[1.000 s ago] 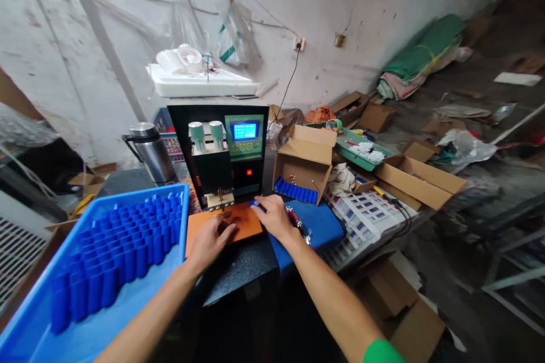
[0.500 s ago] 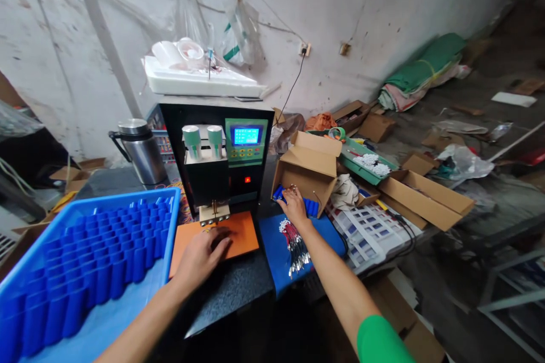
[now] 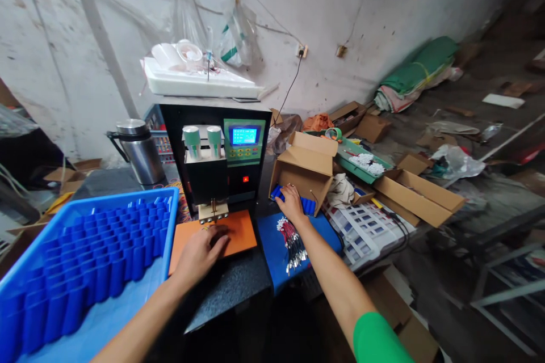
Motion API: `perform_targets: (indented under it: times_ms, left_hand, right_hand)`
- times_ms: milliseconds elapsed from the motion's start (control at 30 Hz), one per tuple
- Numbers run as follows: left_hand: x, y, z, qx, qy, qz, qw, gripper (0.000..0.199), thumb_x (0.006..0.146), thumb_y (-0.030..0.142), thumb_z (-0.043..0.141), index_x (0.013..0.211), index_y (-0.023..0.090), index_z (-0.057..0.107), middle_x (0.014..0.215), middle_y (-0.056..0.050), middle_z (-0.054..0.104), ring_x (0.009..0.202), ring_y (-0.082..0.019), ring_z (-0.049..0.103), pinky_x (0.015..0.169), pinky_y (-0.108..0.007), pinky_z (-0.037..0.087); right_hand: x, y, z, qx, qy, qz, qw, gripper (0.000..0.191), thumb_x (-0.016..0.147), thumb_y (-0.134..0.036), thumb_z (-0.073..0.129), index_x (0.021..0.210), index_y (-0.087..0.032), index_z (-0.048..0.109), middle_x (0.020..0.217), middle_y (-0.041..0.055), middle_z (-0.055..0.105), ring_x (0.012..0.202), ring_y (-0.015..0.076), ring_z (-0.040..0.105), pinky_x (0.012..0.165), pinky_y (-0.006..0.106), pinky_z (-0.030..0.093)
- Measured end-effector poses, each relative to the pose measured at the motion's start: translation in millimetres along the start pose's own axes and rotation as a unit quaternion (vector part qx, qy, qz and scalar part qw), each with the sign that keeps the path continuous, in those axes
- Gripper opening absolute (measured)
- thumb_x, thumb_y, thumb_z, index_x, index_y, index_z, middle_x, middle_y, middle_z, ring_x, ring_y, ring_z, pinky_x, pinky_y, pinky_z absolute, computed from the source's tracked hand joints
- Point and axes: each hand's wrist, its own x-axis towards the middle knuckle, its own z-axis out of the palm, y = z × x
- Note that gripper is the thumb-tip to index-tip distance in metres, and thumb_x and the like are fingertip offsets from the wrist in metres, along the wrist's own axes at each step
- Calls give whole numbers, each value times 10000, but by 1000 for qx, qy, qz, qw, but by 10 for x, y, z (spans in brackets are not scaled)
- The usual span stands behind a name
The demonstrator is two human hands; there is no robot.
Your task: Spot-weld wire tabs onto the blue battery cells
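Note:
My left hand [image 3: 202,250] rests on the orange board [image 3: 242,233], just below the electrode block [image 3: 213,212] of the black welding machine [image 3: 244,193]. Its fingers curl under the block, and whatever they hold is hidden. At the mouth of the open cardboard box [image 3: 313,160], my right hand [image 3: 291,204] reaches over blue cylinders [image 3: 307,205]; its fingertips are too small to make out whether one is gripped. Red and black wires [image 3: 293,247] lie bundled on the blue mat [image 3: 269,258] below that hand.
A blue tray [image 3: 174,221] of upright blue cylinders [image 3: 102,272] stands at the left. Behind it is a steel jug [image 3: 140,153]. To the right are a green tray [image 3: 361,164], a white plastic crate [image 3: 368,235] and a long cardboard box [image 3: 419,198].
The view has shifted slightly. Both hands stay in nearly the same places at the machine and the box.

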Motion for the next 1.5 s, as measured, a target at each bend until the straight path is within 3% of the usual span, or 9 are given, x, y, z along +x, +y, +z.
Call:
perform_targets:
  times_ms: [100, 167, 333, 567, 733, 967, 1200, 1333, 1500]
  left_hand:
    - [20, 22, -4, 0, -8, 7, 1000, 305, 885, 411, 498, 1003, 238, 721, 1040, -46, 748, 957, -240, 688, 869, -356, 527]
    - [32, 37, -4, -2, -9, 8, 1000, 318, 885, 422, 491, 990, 233, 724, 1021, -46, 750, 948, -241, 690, 864, -349, 524]
    - [48, 39, 4, -6, -21, -4, 1000, 336, 875, 440, 498, 998, 224, 725, 996, -46, 754, 927, -240, 689, 823, -326, 526]
    - [49, 63, -14, 0, -18, 0, 1000, 378, 868, 443, 475, 1016, 200, 723, 1030, -64, 746, 944, -238, 680, 827, -314, 521]
    - [43, 112, -38, 6, -19, -4, 1000, 384, 866, 431, 461, 1008, 188, 723, 1040, -73, 746, 955, -249, 677, 850, -328, 515]
    - [56, 75, -27, 3, -24, 0, 1000, 385, 870, 430, 456, 1010, 195, 726, 1047, -67, 742, 957, -242, 676, 877, -326, 509]
    - [54, 75, -20, -13, -22, -9, 1000, 397, 853, 451, 458, 1000, 198, 727, 1047, -71, 745, 974, -253, 669, 888, -340, 502]
    - [54, 81, -19, -19, -20, -17, 999, 409, 844, 473, 463, 993, 200, 728, 1044, -76, 748, 976, -262, 667, 891, -348, 499]
    - [62, 61, -7, -27, -10, -16, 999, 414, 839, 490, 474, 985, 198, 728, 1034, -76, 749, 971, -256, 669, 880, -340, 503]
  right_hand:
    - [-95, -12, -236, 37, 39, 23, 998, 334, 873, -242, 536, 1147, -121, 683, 1196, 172, 674, 1194, 285, 566, 1058, 456, 404]
    - [-200, -21, -392, 62, 38, 75, 995, 311, 874, -248, 514, 1095, -128, 696, 1096, 151, 708, 1039, 258, 637, 949, 402, 480]
    - [-480, -110, -593, 112, -95, 139, 979, 187, 817, -220, 539, 744, -175, 705, 703, 28, 699, 697, 192, 646, 673, 269, 480]
    - [-606, -333, -622, 82, -127, 137, 979, 202, 751, -68, 536, 687, -186, 686, 669, 14, 690, 657, 160, 622, 615, 217, 410]
    - [-669, -417, -586, 73, -150, 164, 972, 111, 784, -135, 601, 719, -183, 678, 744, 37, 719, 731, 171, 654, 641, 222, 413]
    - [-699, -397, -519, 76, -134, 196, 968, 55, 767, -165, 645, 743, -195, 684, 789, 50, 730, 776, 196, 659, 673, 249, 425]
    - [-732, -320, -462, 149, -97, 221, 959, 94, 738, -202, 574, 685, -198, 651, 669, 9, 669, 683, 178, 615, 633, 251, 420]
    - [-680, -263, -529, 289, -20, 235, 928, 117, 714, -286, 587, 646, -193, 608, 628, -5, 621, 640, 163, 576, 626, 256, 434]
    - [-558, -258, -724, 428, 31, 268, 863, 230, 676, -414, 663, 685, -192, 602, 563, -36, 548, 516, 123, 471, 490, 231, 368]
